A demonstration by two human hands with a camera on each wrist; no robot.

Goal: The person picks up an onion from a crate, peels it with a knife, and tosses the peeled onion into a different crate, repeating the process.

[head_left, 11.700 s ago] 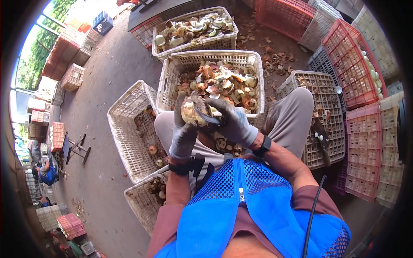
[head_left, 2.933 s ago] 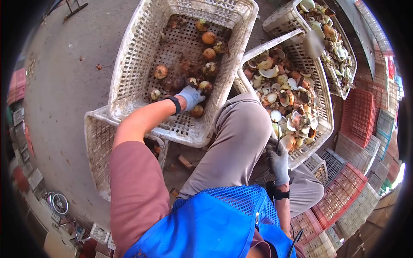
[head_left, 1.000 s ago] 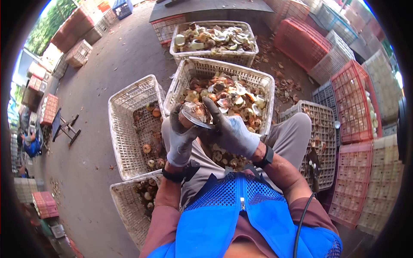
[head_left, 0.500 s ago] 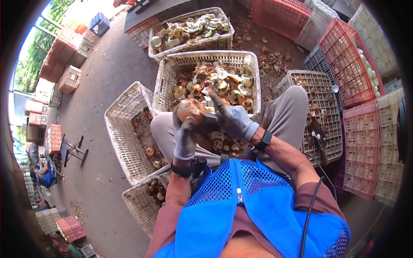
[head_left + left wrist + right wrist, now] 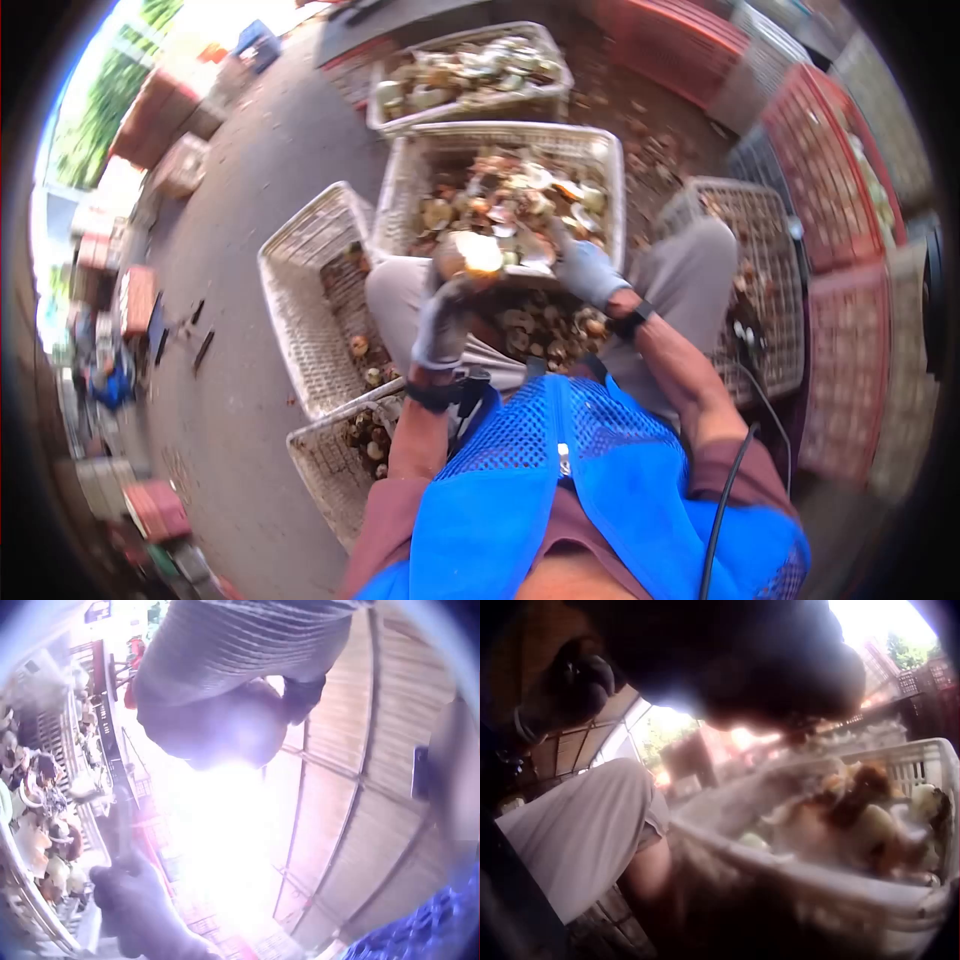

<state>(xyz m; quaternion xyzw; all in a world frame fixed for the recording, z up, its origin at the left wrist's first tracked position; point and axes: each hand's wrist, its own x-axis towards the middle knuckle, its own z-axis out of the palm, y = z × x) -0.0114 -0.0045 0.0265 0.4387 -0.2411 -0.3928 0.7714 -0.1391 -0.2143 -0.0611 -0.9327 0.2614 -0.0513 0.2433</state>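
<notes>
My gloved left hand grips an onion in front of the middle crate, a brightly lit face turned to the right. The left wrist view has the same onion dark and round under the glove, above a strong glare. Apart from it, my gloved right hand is over the front right rim of the crate of onion peelings. A knife blade shows in that hand in the earlier frames; now motion blur and the fingers hide most of it. The left wrist view shows the right hand with curled fingers.
A crate of scraps stands behind the middle one. Crates with onions are at my left. Peeled pieces lie between my knees. An upturned crate and stacked red crates stand at my right.
Earlier the left hand reached into the onion crate, then both hands met at an onion with the knife. Since half a second ago the right hand has moved right, away from the onion.
</notes>
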